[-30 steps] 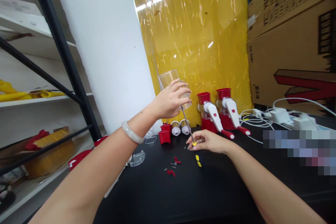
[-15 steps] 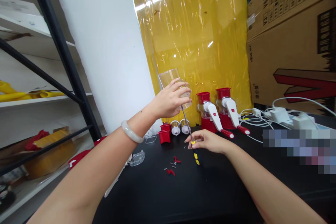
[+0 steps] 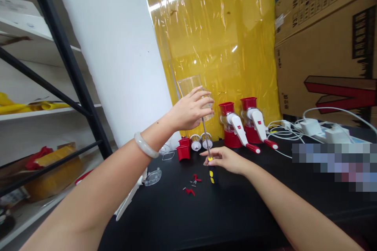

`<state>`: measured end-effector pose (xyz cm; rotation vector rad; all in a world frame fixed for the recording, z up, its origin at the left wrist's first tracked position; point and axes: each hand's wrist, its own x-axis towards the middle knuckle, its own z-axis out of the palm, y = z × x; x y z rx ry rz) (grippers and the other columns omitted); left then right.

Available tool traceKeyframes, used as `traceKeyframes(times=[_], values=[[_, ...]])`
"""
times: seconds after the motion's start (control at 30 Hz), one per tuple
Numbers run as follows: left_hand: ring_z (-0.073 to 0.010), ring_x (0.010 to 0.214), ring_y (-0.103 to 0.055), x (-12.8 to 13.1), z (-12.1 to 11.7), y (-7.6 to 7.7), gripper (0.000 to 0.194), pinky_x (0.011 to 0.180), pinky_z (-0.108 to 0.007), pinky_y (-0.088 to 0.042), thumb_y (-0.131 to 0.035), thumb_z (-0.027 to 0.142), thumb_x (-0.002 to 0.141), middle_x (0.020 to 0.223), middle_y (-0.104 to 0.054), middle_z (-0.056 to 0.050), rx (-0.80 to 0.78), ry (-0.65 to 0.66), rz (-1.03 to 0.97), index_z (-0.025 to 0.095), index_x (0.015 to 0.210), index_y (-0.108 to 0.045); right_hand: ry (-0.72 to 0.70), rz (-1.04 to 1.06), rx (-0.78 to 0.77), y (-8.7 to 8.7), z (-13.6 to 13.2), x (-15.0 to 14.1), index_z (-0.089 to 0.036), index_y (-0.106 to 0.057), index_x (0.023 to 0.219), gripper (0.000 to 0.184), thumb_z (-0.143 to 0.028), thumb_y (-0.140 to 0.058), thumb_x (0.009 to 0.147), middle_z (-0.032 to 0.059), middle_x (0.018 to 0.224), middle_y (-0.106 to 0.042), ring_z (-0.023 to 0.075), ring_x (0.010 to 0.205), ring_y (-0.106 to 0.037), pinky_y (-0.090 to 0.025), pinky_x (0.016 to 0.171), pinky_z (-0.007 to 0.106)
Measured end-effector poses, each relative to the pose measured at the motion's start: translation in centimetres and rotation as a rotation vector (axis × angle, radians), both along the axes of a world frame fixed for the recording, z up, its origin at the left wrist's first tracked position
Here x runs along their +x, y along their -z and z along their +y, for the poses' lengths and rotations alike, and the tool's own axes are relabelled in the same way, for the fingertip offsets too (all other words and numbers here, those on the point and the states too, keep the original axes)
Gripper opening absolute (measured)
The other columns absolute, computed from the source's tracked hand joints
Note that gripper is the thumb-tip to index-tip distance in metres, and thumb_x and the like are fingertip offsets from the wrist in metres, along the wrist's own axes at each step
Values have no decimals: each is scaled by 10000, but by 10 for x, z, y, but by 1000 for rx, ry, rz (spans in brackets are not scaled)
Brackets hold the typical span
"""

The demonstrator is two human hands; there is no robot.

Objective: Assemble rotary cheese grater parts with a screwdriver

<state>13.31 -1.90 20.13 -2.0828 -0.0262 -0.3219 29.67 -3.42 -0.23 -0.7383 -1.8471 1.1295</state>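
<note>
While both forearms reach in from the bottom corners, a wide stretch of black tabletop (image 3: 235,219) shows between them; the left arm hides part of the left edge. Small red parts (image 3: 190,191) and metal pins (image 3: 193,185) lie mid-table, just left of the screwdriver (image 3: 211,174). The right hand (image 3: 225,160) comes in low, thumb and fingers in a narrow pinch around its yellow collar, handle down, shaft leaning up and left. Can't see the tip, it's behind the left hand (image 3: 193,108). That one's higher, back of the hand showing, fingers spread and curled around a tilted clear container (image 3: 190,83). Past the hands it's tighter: red hoppers (image 3: 183,152) and two drums (image 3: 195,142) sit to the left of two red-and-white grinders (image 3: 232,141), with yellow sheeting (image 3: 200,27) right behind.
</note>
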Motion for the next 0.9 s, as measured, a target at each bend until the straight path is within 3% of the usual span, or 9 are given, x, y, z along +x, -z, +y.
traceKeyframes(times=[0.3, 0.37, 0.43, 0.53, 0.67, 0.73, 0.83, 0.9], values=[[-333, 1307, -419, -4, 3, -1, 430, 1141, -588, -264, -670, 171, 689, 1268, -595, -91, -32, -4, -1, 232, 1113, -646, 201, -41, 107, 9, 7, -8, -147, -719, 948, 392, -380, -798, 643, 43, 872, -679, 167, 776, -582, -483, 769, 325], [-334, 1310, -416, -6, 2, -1, 434, 1148, -585, -253, -669, 169, 685, 1270, -594, -95, -26, -11, 1, 225, 1115, -646, 146, -27, 83, 7, 4, -6, -158, -678, 1080, 491, -353, -798, 646, 60, 963, -679, 177, 848, -601, -488, 801, 328], [-333, 1314, -413, -7, 1, -1, 432, 1151, -583, -247, -668, 170, 687, 1271, -595, -96, -22, -19, -2, 224, 1115, -647, 7, -27, 22, 5, 1, -4, -181, -589, 1238, 622, -319, -784, 663, 81, 1081, -667, 190, 968, -616, -483, 861, 338], [-331, 1319, -411, -10, -1, -1, 434, 1149, -583, -253, -668, 167, 686, 1271, -597, -89, -17, -27, -4, 230, 1115, -647, -115, -51, -49, 8, 3, -3, -180, -555, 1266, 630, -309, -766, 686, 81, 1054, -675, 192, 1008, -631, -467, 899, 345], [-332, 1315, -416, -11, -4, -1, 438, 1152, -579, -254, -670, 171, 683, 1270, -598, -87, -14, -30, 7, 222, 1118, -649, 111, -117, -49, 16, 14, -5, -121, -615, 1139, 672, -344, -859, 553, 10, 771, -623, 176, 752, -621, -488, 744, 322], [-331, 1316, -414, -11, -5, -1, 441, 1149, -580, -260, -672, 173, 684, 1270, -598, -88, -17, -26, 10, 222, 1121, -647, 196, -127, -23, 17, 15, -3, -125, -591, 1177, 765, -362, -882, 511, 14, 821, -606, 168, 762, -600, -486, 732, 314], [-332, 1318, -409, -12, -5, -1, 437, 1144, -585, -266, -671, 173, 686, 1266, -599, -91, -24, -16, 4, 223, 1120, -648, 56, -113, -11, 13, 11, 1, -190, -518, 1291, 833, -334, -867, 548, 58, 1054, -607, 181, 971, -589, -472, 837, 307], [-333, 1318, -407, -12, -5, 0, 432, 1147, -585, -257, -665, 169, 690, 1270, -598, -94, -27, -11, -3, 219, 1119, -651, -49, -124, -34, 12, 9, 2, -203, -516, 1295, 781, -320, -839, 594, 40, 1004, -617, 167, 936, -598, -469, 825, 303]])
